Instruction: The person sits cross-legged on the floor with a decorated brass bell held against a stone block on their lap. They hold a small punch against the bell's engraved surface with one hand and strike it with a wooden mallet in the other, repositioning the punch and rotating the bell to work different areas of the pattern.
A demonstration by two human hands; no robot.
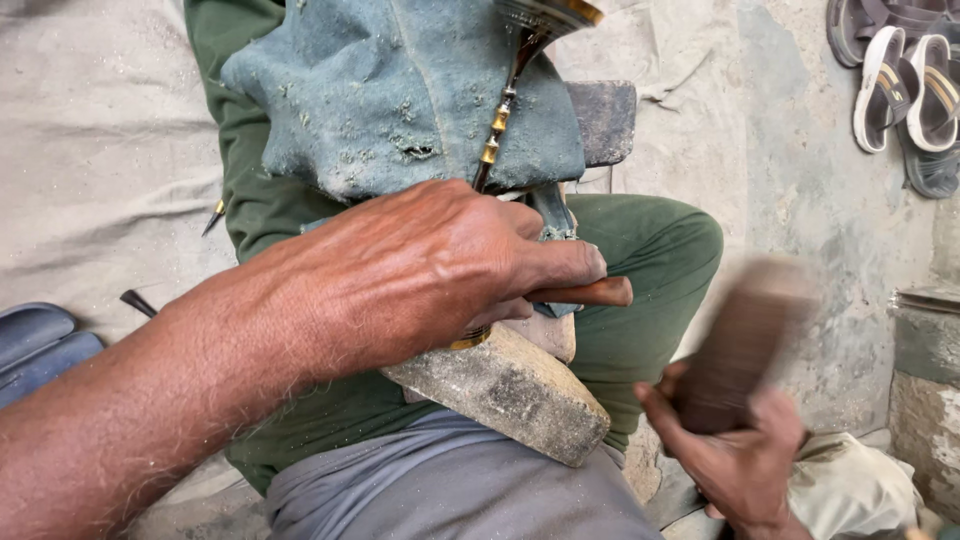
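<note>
My left hand [430, 270] is closed around a tool with a brown wooden handle [595, 292], whose end sticks out past my fingers. The hand rests on a slender dark metal piece with brass beads [497, 125] that lies over a rough stone block [515, 395] on my lap. The piece's flared top [545, 15] reaches the upper edge; a brass ring [468, 338] shows under my palm. My right hand [735, 455], low on the right, grips a dark wooden mallet [745, 335], blurred by motion. A dusty blue-green cloth [400, 90] covers my knee.
Sandals [905, 85] lie at the top right on the concrete floor. A grey sheet [100, 150] covers the ground at left, with two small pointed tools [213, 218] on it and a blue object [35, 345]. A stone ledge [925, 400] stands at right.
</note>
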